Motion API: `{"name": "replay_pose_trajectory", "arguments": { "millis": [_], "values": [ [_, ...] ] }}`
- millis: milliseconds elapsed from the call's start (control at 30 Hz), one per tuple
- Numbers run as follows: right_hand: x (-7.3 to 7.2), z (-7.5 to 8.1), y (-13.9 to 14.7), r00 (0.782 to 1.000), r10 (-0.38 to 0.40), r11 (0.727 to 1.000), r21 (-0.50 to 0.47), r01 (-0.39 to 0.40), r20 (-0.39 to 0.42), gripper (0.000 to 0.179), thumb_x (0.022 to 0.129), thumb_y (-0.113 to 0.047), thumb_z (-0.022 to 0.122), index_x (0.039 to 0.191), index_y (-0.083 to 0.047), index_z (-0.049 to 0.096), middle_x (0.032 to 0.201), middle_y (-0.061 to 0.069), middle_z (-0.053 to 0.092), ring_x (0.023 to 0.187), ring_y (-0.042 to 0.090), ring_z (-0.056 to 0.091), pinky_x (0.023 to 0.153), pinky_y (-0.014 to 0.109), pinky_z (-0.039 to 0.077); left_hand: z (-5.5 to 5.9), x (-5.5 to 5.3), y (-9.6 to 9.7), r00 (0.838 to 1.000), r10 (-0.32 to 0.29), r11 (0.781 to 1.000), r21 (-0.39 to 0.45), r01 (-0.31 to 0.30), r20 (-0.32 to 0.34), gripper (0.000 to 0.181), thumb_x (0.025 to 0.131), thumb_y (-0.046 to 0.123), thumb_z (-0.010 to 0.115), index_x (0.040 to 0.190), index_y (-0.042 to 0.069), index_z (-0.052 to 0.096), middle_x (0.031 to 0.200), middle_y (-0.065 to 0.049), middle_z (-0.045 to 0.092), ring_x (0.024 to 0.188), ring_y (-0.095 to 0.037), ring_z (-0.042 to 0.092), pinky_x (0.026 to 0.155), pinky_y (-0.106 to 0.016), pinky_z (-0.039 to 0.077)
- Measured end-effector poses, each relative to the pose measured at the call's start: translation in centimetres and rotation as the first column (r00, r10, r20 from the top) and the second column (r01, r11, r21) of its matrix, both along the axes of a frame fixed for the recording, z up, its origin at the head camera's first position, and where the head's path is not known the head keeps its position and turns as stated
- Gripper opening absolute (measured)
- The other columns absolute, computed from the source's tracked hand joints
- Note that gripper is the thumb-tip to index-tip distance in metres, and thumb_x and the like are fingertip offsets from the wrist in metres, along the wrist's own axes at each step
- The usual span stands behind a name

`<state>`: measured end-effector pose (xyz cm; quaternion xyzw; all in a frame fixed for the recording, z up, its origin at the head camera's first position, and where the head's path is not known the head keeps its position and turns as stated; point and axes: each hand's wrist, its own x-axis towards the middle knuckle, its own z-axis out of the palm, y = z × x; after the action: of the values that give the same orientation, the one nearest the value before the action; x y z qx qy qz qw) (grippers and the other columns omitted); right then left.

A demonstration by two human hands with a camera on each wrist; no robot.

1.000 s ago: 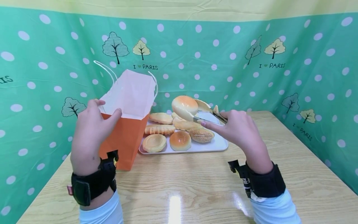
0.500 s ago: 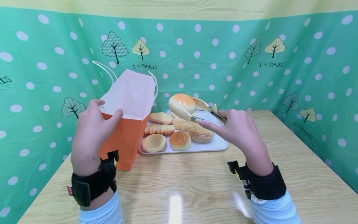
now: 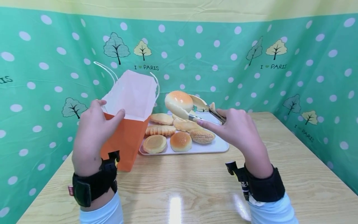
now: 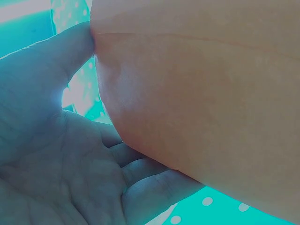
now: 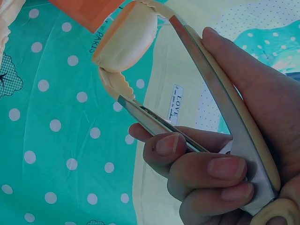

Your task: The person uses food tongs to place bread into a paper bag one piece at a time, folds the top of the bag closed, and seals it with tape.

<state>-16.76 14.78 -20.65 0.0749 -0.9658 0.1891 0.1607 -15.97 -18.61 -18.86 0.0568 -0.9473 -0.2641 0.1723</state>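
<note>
An orange paper bag (image 3: 120,140) with a white inside and white cord handles stands upright, its mouth spread. My left hand (image 3: 93,133) holds the bag near its rim, thumb on the near side and fingers round the left side; the left wrist view shows thumb and fingers against the paper (image 4: 187,103). My right hand (image 3: 237,129) grips a pair of tongs (image 5: 206,84) with cream-coloured tips. Pinched between those tips is a round, glossy bun (image 3: 179,100), also seen in the right wrist view as a pale bun (image 5: 129,40). It hangs above the tray, right of the bag.
Behind and right of the bag lies a white tray (image 3: 195,150) with several breads, among them a round tart shell (image 3: 154,144), a small bun (image 3: 181,142) and a seeded roll (image 3: 202,136). A green dotted cloth (image 3: 212,62) hangs behind the wooden table (image 3: 167,180).
The tongs and the bun have moved left and slightly up, closer to the bag's mouth. My left hand keeps its place on the bag.
</note>
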Motion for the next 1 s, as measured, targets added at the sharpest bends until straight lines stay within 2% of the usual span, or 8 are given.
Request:
{"name": "replay_pose_trajectory", "arguments": {
  "millis": [200,500,667,733,900,1000],
  "values": [
    [0.3,0.3,-0.4,1.000,0.009,1.000,-0.028,-0.009,-0.020,0.092,0.066,-0.082,0.047,0.130,-0.018,0.056,0.047,-0.003,0.026,0.041,0.016,0.026,0.041,0.032,0.027,0.1,0.1,-0.1,1.000,0.003,1.000,0.000,-0.003,-0.003,0.087,0.087,0.055,0.046,0.143,-0.005,0.019,0.063,-0.012,0.039,0.053,-0.026,0.043,0.051,-0.035,0.039],
    [0.9,1.2,-1.4,0.999,0.046,0.995,-0.086,-0.046,-0.006,0.091,0.066,-0.083,0.046,0.133,-0.022,0.052,0.043,-0.005,0.029,0.039,0.015,0.027,0.040,0.033,0.029,0.1,0.1,0.1,1.000,0.000,1.000,-0.003,0.000,-0.007,0.086,0.087,0.054,0.048,0.143,-0.006,0.020,0.059,-0.008,0.035,0.048,-0.024,0.040,0.049,-0.034,0.037],
    [1.2,1.6,-2.0,0.998,0.051,0.991,-0.125,-0.053,-0.023,0.091,0.066,-0.082,0.047,0.131,-0.018,0.055,0.043,0.001,0.044,0.057,0.022,0.043,0.046,0.035,0.034,0.2,0.3,0.1,1.000,0.007,1.000,0.006,-0.007,-0.002,0.087,0.087,0.055,0.049,0.143,-0.005,0.021,0.058,-0.008,0.034,0.048,-0.024,0.039,0.049,-0.035,0.036],
    [1.3,1.8,-2.3,0.998,0.046,0.990,-0.135,-0.050,-0.033,0.090,0.067,-0.082,0.047,0.130,-0.019,0.056,0.045,0.003,0.047,0.065,0.024,0.045,0.050,0.036,0.035,0.2,0.3,0.1,1.000,0.013,1.000,0.007,-0.013,-0.006,0.086,0.086,0.054,0.049,0.143,-0.005,0.021,0.057,-0.007,0.033,0.046,-0.024,0.039,0.048,-0.035,0.036],
    [1.8,2.3,-3.0,0.998,0.036,0.987,-0.155,-0.042,-0.043,0.090,0.066,-0.083,0.045,0.133,-0.022,0.053,0.043,0.002,0.043,0.055,0.024,0.045,0.047,0.035,0.033,0.3,0.2,0.1,1.000,0.012,1.000,0.013,-0.012,-0.009,0.085,0.086,0.054,0.050,0.143,-0.004,0.022,0.056,-0.006,0.031,0.044,-0.024,0.037,0.048,-0.035,0.035],
    [1.9,2.3,-3.7,0.995,0.059,0.978,-0.194,-0.074,-0.081,0.087,0.067,-0.081,0.047,0.133,-0.024,0.053,0.044,0.001,0.039,0.045,0.021,0.042,0.044,0.034,0.032,0.3,0.2,0.0,1.000,0.008,1.000,0.011,-0.008,-0.010,0.086,0.086,0.054,0.049,0.143,-0.004,0.022,0.057,-0.007,0.033,0.045,-0.024,0.037,0.048,-0.034,0.036]
  ]
}}
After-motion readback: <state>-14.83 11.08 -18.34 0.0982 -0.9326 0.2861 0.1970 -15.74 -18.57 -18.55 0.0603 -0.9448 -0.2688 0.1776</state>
